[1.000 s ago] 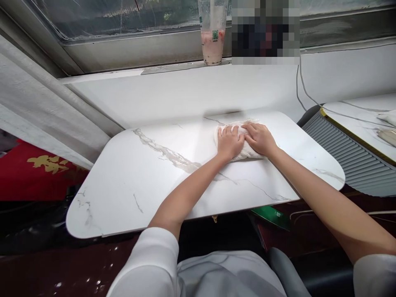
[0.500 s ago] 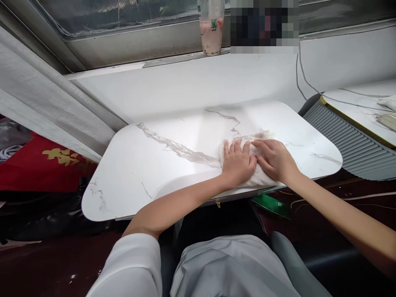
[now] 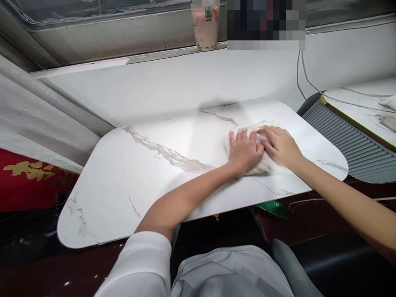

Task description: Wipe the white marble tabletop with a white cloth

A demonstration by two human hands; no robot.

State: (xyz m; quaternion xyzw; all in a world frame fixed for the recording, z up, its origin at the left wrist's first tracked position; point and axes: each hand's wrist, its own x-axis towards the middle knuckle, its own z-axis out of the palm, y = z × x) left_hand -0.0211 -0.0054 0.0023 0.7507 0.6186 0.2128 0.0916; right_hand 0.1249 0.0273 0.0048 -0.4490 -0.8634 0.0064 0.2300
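A white cloth (image 3: 262, 166) lies on the right part of a white marble-patterned table (image 3: 130, 173). My left hand (image 3: 245, 150) presses flat on the cloth, fingers stretched out together. Beside it my right hand (image 3: 281, 145) also lies flat on the cloth, its fingertips touching those of the left. Both hands cover most of the cloth; only its edges show.
A plastic cup with a pink drink (image 3: 204, 25) stands on the window sill behind the table. A grey ribbed panel (image 3: 346, 140) and a second white surface with a cable (image 3: 359, 99) lie to the right. A red cloth (image 3: 27, 181) is low at the left.
Both hands slid the cloth toward the near edge of the table, then back away from it and slightly right. They stayed flat on it throughout.
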